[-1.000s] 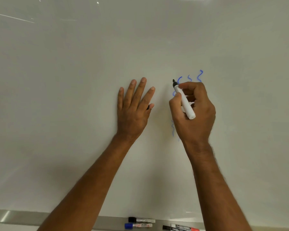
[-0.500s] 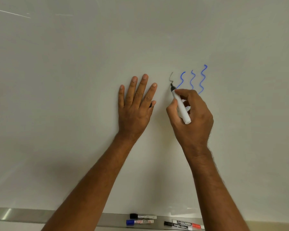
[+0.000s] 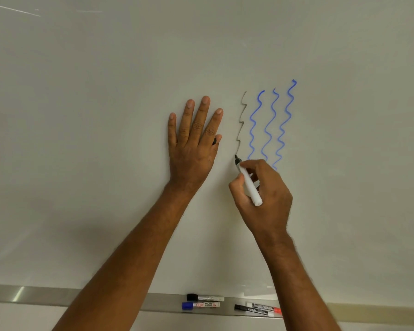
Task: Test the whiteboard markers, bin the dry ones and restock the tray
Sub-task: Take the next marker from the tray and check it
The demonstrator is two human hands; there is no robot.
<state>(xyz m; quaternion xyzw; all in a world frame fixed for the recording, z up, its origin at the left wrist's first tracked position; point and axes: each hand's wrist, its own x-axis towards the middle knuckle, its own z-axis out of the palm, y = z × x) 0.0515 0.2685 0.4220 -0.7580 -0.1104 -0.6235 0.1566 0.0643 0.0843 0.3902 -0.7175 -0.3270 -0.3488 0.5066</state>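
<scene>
Head view, looking down at a whiteboard (image 3: 105,139) and its metal tray (image 3: 158,303).

Item 1: right hand (image 3: 265,194), fingers curled around an uncapped marker (image 3: 249,183) with a white barrel and dark tip. The tip touches the board at the bottom of a faint grey squiggle (image 3: 242,120). The pen-style hold suits drawing a test line; the pale, thin stroke suggests this marker is running dry.

Item 2: left hand (image 3: 191,146), fingers straight and slightly spread, palm flat against the board, probably as a brace. A small dark thing (image 3: 215,141) shows between thumb and forefinger, likely the marker's cap tucked there to be at hand for recapping; too little shows to be sure.

Item 3: three blue wavy lines (image 3: 270,125), strong in colour, just right of the grey one, side by side for easy comparison.

Item 4: tray stock. A black-capped marker (image 3: 204,297) and a blue-capped marker (image 3: 200,305) lie together; near them to the right, two more markers (image 3: 258,309), partly hidden by the right forearm, with labels too small to read.

Not in view: any bin or spare markers. The lower ends of the blue lines are covered by the right hand.
</scene>
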